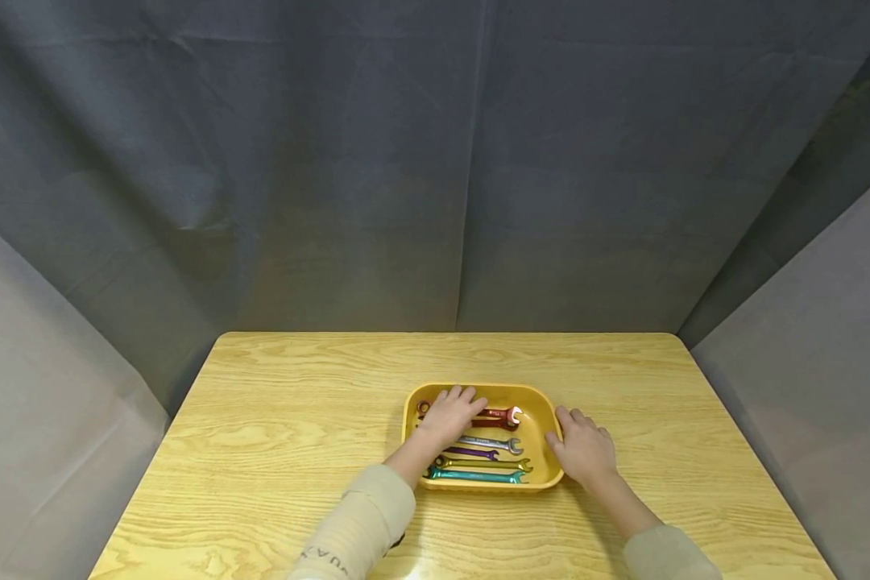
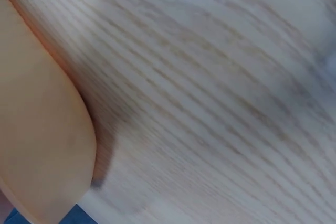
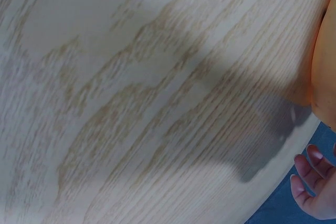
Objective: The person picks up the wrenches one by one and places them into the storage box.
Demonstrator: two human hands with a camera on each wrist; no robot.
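A yellow tray sits on the table and holds several combination wrenches laid roughly side by side. Among them are a teal wrench, a gold wrench, a purple wrench, a silver wrench and red wrenches at the far side. My left hand reaches over the tray's left part, fingers extended above the red wrenches and covering the wrenches' middle-left portions. At the tray's right end is my right hand, its thumb tip over the rim and the other fingers spread outside it.
The wood-grain table extends around the tray, with a dark grey curtain behind it and pale panels at both sides. In the right wrist view, a hand with loosely curled fingers appears beyond the table's edge.
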